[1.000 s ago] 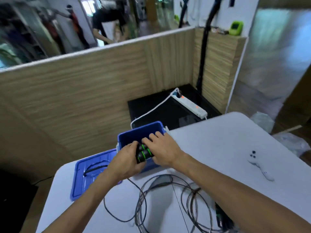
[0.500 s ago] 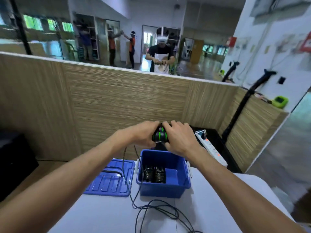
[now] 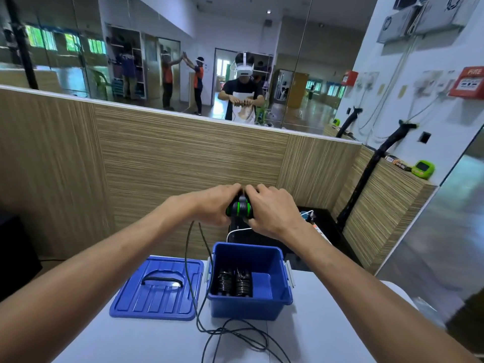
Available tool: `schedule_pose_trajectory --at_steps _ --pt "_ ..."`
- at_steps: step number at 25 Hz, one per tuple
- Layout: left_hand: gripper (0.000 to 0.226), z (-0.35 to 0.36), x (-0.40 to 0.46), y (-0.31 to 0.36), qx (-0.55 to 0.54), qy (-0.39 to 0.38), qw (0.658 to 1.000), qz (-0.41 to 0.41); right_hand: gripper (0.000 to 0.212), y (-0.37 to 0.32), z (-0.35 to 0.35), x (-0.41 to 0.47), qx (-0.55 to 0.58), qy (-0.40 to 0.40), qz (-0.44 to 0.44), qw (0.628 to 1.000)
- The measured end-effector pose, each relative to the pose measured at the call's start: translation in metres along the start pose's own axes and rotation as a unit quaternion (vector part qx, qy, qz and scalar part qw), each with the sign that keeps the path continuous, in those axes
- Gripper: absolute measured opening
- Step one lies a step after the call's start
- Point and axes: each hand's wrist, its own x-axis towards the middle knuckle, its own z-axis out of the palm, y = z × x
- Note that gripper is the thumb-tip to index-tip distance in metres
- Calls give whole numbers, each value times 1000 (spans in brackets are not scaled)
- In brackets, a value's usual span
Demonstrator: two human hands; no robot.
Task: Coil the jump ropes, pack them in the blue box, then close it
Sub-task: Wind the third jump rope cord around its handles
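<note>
A white table [image 3: 327, 336] stands before a wood-grain partition [image 3: 170, 163], with a mirror [image 3: 183, 61] above it. A green gadget [image 3: 423, 169] sits on the partition's ledge at right, and a red fire alarm [image 3: 467, 82] hangs on the wall.

- Left hand [image 3: 213, 204] and right hand [image 3: 272, 209] grip the black-and-green handles [image 3: 239, 209] above the open blue box [image 3: 277, 305].
- The cord [image 3: 195, 284] hangs to the white table [image 3: 327, 336].
- The lid [image 3: 157, 289] lies beside the box.

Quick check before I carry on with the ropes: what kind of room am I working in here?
Probably a gym or activity studio used for recording tasks: a wall-length mirror above the wood-grain partition reflects an open hall with people moving about, and a fire alarm call point hangs on the wall.
</note>
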Motion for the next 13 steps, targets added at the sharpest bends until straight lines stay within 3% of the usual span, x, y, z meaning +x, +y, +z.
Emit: schedule_pose_trajectory --at_steps 10,13 --pt "46 -1 4 -6 10 8 1000 22 47 2 -9 -2 41 -46 10 998" --pt "51 3 6 -9 -21 68 997 30 40 4 -10 1 26 -50 19 998"
